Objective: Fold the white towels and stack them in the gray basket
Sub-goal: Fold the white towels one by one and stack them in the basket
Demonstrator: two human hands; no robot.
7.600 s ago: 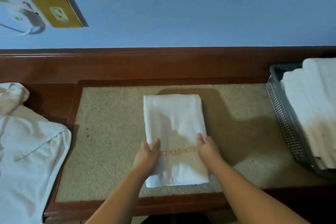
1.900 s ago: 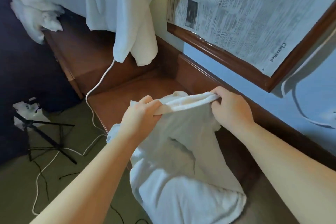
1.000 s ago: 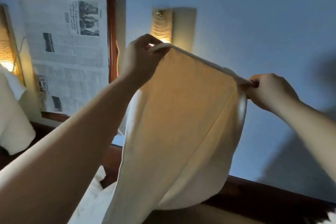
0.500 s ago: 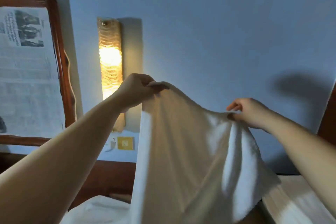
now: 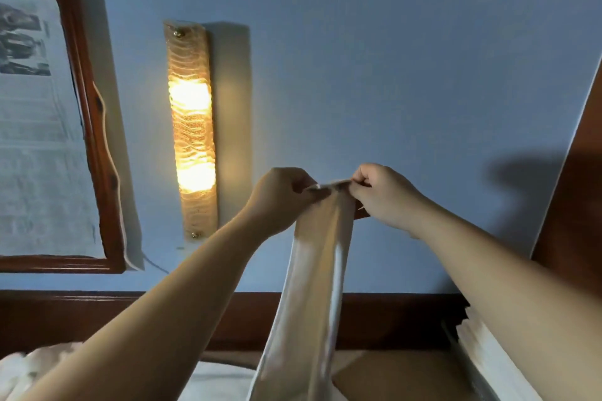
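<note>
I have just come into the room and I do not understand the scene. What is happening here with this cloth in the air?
A person is folding a white towel. The left hand and the right hand are raised in front of the blue wall and pinch the towel's top edge close together, so it hangs down as a narrow strip. Low at the right edge, a stack of folded towels is partly in view. More white cloth lies at the lower left. A wall lamp is lit.

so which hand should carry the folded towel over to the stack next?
Likely right. Both hands pinch the towel top together, but the folded stack sits on the right hand's side.
</note>
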